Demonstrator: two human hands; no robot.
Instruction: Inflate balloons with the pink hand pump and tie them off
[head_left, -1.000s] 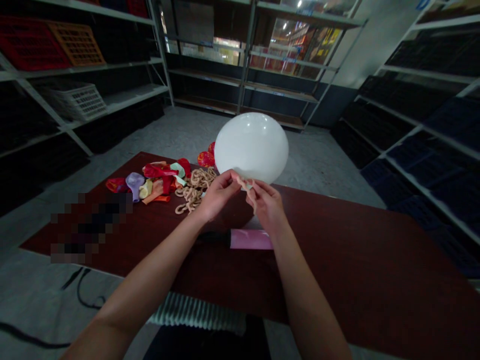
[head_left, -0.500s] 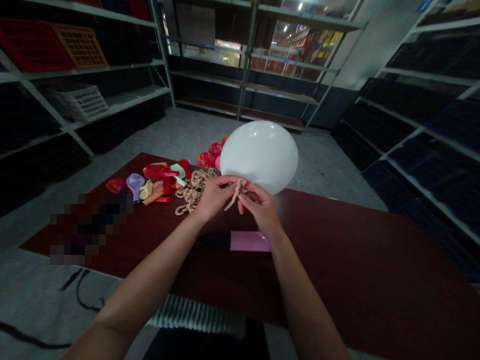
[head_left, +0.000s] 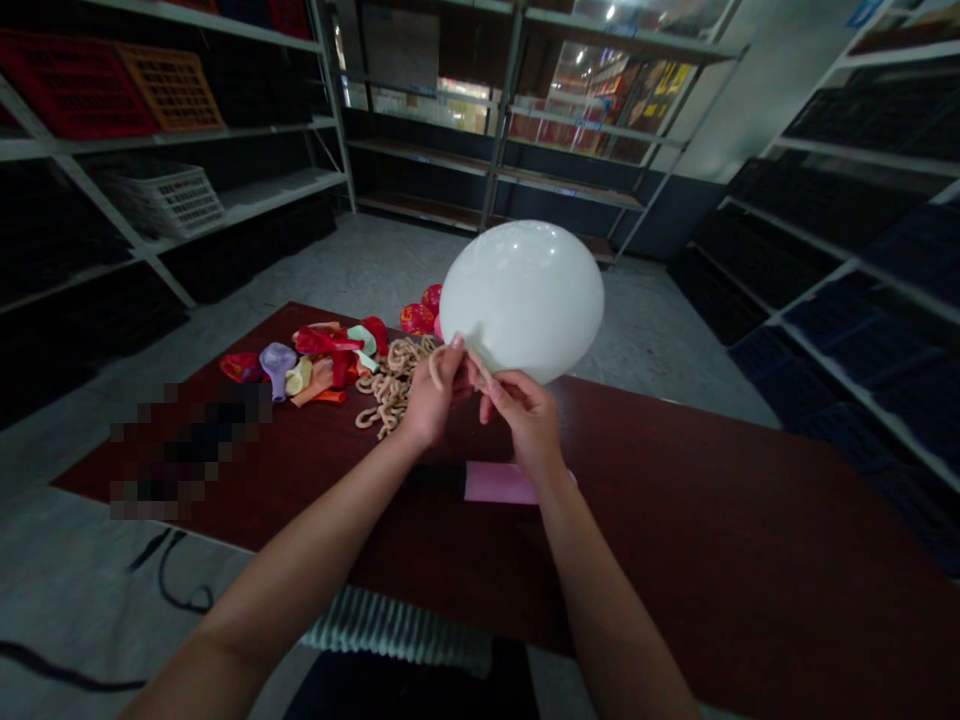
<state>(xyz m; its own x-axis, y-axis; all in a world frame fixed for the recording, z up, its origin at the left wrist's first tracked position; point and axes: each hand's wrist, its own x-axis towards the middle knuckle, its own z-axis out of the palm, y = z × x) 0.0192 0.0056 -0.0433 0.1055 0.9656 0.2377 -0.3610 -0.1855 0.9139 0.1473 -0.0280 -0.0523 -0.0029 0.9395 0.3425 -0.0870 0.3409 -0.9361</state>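
Observation:
A large inflated white balloon (head_left: 525, 290) sits just beyond my hands, its neck end hidden behind the fingers. My left hand (head_left: 433, 400) is closed on a piece of beige cord (head_left: 478, 366), with a loose end curling over the fingers. My right hand (head_left: 531, 418) pinches the same cord close to the balloon's underside. A heap of beige cord (head_left: 386, 388) lies on the table beside my left hand. Below my wrists is a pink cylinder with a dark end (head_left: 496, 482), partly covered by my right wrist.
Limp balloons in several colours (head_left: 322, 350) lie on the dark brown table (head_left: 697, 520), left of the cord heap. Patterned red balloons (head_left: 417, 319) show past its far edge. Shelves with crates (head_left: 169, 85) stand around. A black cable (head_left: 67, 680) runs over the floor.
My left hand has turned and its fingers point upward. The cord has swung from hanging between my hands to stretching between them, with one end over the left fingers. The balloon has risen slightly.

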